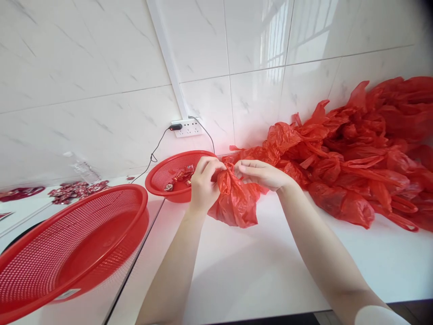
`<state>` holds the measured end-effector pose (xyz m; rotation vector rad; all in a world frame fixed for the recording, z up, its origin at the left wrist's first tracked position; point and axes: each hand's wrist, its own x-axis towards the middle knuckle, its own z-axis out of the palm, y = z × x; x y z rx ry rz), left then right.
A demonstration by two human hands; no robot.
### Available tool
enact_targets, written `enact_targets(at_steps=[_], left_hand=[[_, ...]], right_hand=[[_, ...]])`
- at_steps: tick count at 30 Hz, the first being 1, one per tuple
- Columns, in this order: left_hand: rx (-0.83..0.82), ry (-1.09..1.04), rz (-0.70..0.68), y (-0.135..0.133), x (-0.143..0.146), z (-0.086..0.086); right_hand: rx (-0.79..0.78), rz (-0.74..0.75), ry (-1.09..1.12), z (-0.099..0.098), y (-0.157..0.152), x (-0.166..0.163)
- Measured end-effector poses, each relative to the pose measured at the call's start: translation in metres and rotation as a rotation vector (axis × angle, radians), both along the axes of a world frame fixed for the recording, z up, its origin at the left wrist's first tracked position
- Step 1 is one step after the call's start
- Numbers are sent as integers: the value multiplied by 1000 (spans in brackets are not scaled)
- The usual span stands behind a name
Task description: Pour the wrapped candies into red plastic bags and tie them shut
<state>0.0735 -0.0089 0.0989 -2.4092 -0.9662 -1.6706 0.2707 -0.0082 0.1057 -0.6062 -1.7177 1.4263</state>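
Observation:
A small red plastic bag (237, 203) hangs just above the white counter (257, 266), bulging at the bottom. My left hand (204, 183) pinches the bag's top on its left side, fingers closed round the plastic. My right hand (262, 175) grips the top from the right, fingers pressed together on the bag's handles. Both hands meet at the bag's gathered mouth. What is inside the bag is hidden.
A heap of red plastic bags (365, 149) fills the counter's right back. A small red mesh basket (169, 176) holding wrapped sweets stands behind my left hand. A large red mesh basket (67, 253) sits at the left. A wall socket (186, 127) with a black plug and cable.

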Motion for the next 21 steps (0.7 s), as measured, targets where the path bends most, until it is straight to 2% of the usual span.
enact_targets(at_steps=[3, 7, 10, 12, 15, 18, 21], left_hand=[[-9, -11, -50, 0, -1, 1], [-47, 0, -47, -1, 1, 0], [-72, 24, -59, -2, 1, 1], [-84, 54, -133, -2, -1, 4], [-170, 132, -323, -2, -5, 6], [-326, 181, -411, -2, -9, 8], [-428, 163, -312, -3, -15, 13]], right_hand=[[-96, -18, 155, -3, 4, -2], [-123, 23, 134, -3, 4, -6], [-150, -110, 285, -3, 6, -9], [-211, -235, 477, -2, 10, -9], [-250, -296, 612, -3, 15, -6], [-176, -320, 545, -2, 15, -1], [-31, -367, 325, -1, 12, 12]])
